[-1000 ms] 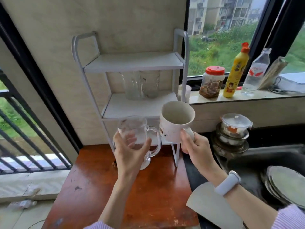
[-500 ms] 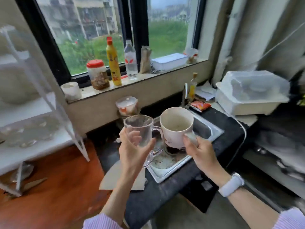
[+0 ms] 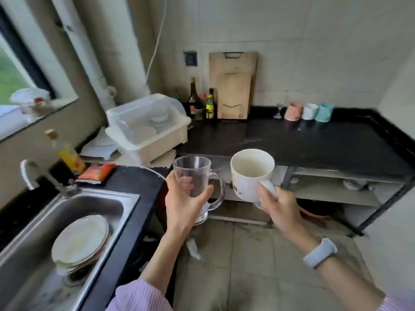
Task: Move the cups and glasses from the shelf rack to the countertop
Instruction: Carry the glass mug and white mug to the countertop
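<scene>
My left hand (image 3: 183,204) grips a clear glass mug (image 3: 195,176) around its body, handle pointing right. My right hand (image 3: 278,205) holds a white ceramic mug (image 3: 249,173) with a small printed picture by its handle. Both are held upright in the air in front of the black countertop (image 3: 314,142). At the countertop's back right stand a small stemmed glass (image 3: 279,110), a pink cup (image 3: 293,111), a white cup (image 3: 309,111) and a teal cup (image 3: 324,112). The shelf rack is out of view.
A steel sink (image 3: 74,221) with stacked plates (image 3: 80,240) and a tap (image 3: 42,176) lies at left. A lidded plastic dish box (image 3: 146,124) sits in the corner, with bottles (image 3: 202,104) and wooden cutting boards (image 3: 232,86) behind. Open shelves (image 3: 336,185) run under the countertop.
The view has swung right from the rack and window past the sink to the black countertop. Both hands carried their mugs along, still held the same way.
</scene>
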Demonstrator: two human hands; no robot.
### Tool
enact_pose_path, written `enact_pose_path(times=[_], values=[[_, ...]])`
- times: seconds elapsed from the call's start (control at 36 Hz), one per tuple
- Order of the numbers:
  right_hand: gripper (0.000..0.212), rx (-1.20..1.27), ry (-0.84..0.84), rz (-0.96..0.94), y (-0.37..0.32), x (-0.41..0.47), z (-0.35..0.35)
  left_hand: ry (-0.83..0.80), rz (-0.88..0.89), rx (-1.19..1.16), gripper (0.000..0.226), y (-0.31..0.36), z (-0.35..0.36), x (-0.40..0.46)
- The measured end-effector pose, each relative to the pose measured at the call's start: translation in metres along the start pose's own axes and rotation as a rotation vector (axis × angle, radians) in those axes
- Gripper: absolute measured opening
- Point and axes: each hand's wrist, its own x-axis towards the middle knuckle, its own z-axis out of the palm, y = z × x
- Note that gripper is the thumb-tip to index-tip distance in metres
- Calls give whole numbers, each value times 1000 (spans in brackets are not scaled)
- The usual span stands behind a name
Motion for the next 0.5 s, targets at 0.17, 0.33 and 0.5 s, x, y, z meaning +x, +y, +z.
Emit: enact_pose_path(times=[0.17,0.33,0.5], values=[[46,-46,189,78,53,65,-68,-204,25,-77,77,13,125,64],[45,0,278,171,97,161,-98,-306,38,-106,71,10,236,141],[39,34,280,220,124,263,-117,-346,9,-108,76,7,325,225]])
